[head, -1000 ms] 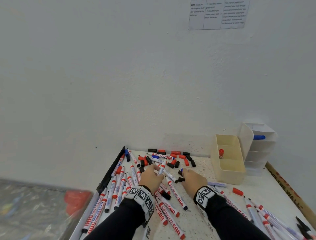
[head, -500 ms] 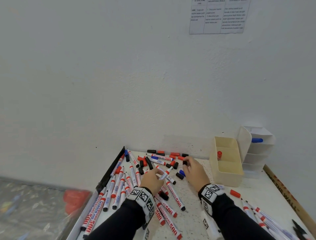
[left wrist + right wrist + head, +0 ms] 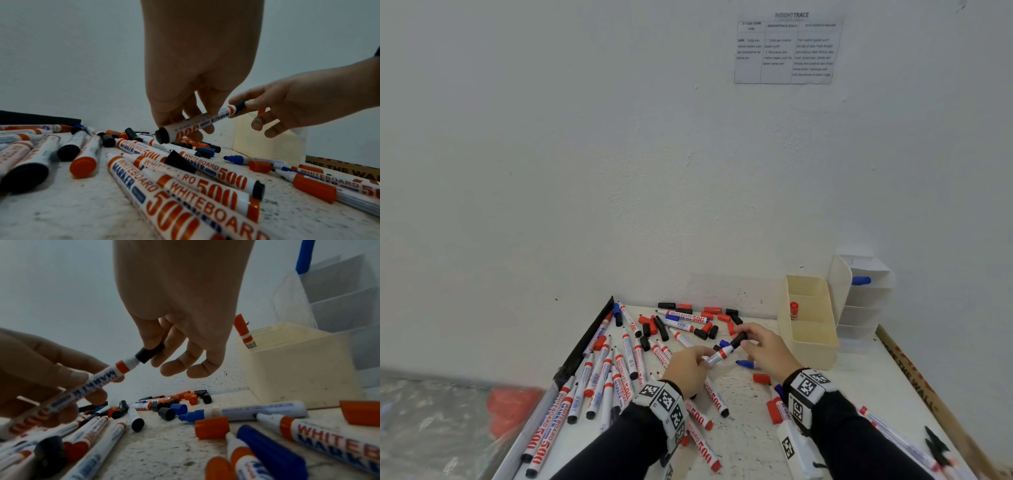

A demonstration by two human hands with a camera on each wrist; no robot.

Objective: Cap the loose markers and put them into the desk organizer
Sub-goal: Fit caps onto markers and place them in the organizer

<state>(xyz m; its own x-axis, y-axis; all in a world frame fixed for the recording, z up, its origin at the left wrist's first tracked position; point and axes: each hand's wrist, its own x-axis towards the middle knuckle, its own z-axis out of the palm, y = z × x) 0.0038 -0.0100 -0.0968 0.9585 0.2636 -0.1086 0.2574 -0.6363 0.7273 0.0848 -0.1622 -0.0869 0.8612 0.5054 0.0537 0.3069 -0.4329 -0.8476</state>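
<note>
Left hand [image 3: 688, 368] now holds a marker [image 3: 719, 355] lifted off the surface mid-pile, right hand [image 3: 767, 349], which was reaching among loose caps, pinches a black cap [image 3: 738, 340] onto its tip, so capping is underway; organizer [image 3: 811, 318] waits at the far right edge.

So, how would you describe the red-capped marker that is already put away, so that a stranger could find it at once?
Look at the cream organizer against the wall at the table's far right. The red-capped marker stands in its middle compartment. It is the only marker in this box, and it stands upright while the others lie flat.
</note>
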